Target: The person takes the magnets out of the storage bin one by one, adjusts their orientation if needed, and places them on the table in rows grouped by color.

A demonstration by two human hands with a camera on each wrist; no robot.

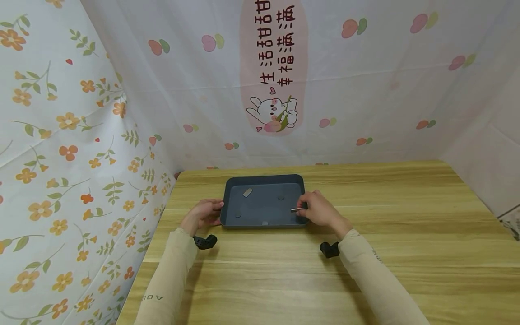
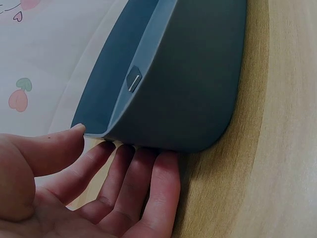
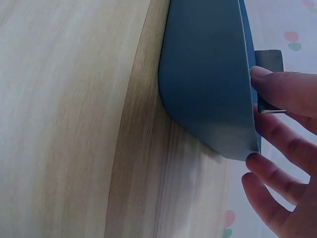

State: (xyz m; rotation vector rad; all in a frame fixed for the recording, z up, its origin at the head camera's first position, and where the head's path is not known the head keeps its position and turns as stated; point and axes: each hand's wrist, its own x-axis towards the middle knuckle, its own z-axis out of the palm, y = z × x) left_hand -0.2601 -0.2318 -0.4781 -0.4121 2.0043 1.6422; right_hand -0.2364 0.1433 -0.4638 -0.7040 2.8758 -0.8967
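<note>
A dark blue-grey rectangular tray (image 1: 260, 215) lies on the wooden table. At its left end my left hand (image 1: 206, 212) holds on, the thumb tip at the rim and the fingers (image 2: 166, 183) against the outer wall. Over the right end, my right hand (image 1: 318, 208) pinches a small flat rectangular metal piece (image 3: 270, 60) between thumb and fingers. Its lower fingers are at the tray's rim. Inside the tray, towards the back left, lies a similar silver rectangular piece (image 1: 248, 192). What these pieces are, I cannot tell.
Small round spots (image 1: 280, 197) show on the tray floor. The wooden table (image 1: 268, 275) extends in front and to the right. Behind it hangs a printed cloth (image 1: 195, 99), and a floral cloth (image 1: 65, 180) hangs on the left. Black wrist devices (image 1: 206, 242) sit near both sleeves.
</note>
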